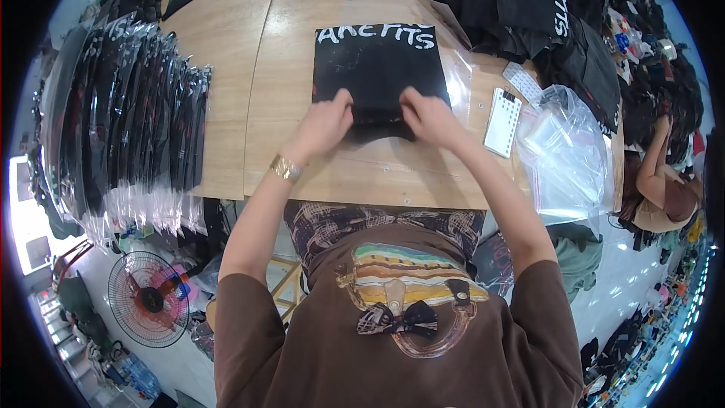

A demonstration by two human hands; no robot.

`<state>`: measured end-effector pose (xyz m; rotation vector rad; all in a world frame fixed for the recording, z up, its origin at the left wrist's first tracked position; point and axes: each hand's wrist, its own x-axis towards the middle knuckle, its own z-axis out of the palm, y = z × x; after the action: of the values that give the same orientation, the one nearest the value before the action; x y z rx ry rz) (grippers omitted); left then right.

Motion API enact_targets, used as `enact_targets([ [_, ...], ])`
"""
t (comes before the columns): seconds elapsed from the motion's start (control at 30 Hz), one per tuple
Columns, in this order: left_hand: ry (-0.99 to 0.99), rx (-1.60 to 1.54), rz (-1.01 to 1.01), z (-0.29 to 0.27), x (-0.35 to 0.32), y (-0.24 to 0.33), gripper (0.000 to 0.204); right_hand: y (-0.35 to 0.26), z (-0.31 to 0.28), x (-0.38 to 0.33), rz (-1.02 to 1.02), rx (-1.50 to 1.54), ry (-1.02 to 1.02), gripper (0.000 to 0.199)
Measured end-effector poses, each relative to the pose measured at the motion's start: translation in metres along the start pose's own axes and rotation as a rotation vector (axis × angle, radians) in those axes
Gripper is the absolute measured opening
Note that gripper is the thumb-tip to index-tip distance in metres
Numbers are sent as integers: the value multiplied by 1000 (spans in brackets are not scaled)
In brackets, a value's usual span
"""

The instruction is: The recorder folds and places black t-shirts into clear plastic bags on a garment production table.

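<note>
Evidently both hands, left (323,127) and right (429,117), pinched the folded shirt's (377,68) near edge; uneven pulling could perhaps skew the fold inside its clear bag (462,75).

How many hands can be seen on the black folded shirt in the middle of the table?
2. The left hand presses the near left edge of the black folded shirt; the right hand presses its near right edge. No other hand touches it.
</note>
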<state>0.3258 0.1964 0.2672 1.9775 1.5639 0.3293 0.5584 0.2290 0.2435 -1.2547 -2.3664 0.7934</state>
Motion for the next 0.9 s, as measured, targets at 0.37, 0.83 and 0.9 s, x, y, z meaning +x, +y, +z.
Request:
enact_targets([
  [0.37, -18, -5, -103, -2, 49, -15, 37, 8, -9, 54, -83, -346, -160, 32],
  [0.83, -300, -236, -284, -35, 92, -31, 39, 8, -15, 131, 127, -266, -296, 36],
  [0.9, -332, -239, -308, -37, 92, -23, 39, 6, -19, 128, 122, -314, -318, 35],
])
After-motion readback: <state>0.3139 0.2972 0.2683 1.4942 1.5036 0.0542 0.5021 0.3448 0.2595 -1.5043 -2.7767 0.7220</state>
